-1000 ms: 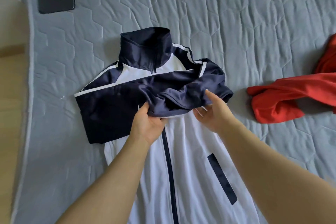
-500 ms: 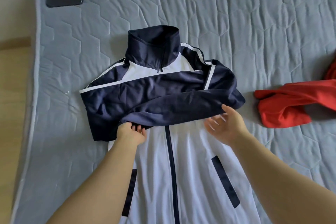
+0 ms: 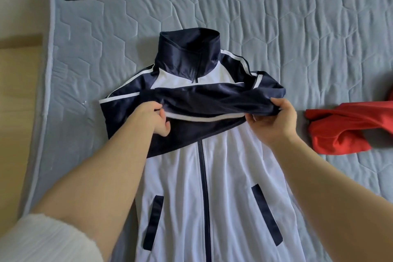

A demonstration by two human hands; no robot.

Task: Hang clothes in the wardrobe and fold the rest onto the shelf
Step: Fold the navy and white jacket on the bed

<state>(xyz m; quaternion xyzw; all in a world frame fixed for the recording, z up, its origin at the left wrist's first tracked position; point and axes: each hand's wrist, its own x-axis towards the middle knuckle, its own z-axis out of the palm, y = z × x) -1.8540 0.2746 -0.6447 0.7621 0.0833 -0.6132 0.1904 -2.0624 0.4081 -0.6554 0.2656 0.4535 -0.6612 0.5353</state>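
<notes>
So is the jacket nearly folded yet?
Not nearly. Done: the jacket lies zipped and flat on the bed, one sleeve already across the chest. In hand: the left hand and right hand hold the other sleeve stretched over it. Left: folding the body, and the red garment lies crumpled beside it.

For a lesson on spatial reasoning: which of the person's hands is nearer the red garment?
Right. The right hand grips the sleeve close beside the red garment; the left hand pinches the sleeve's far end.
</notes>
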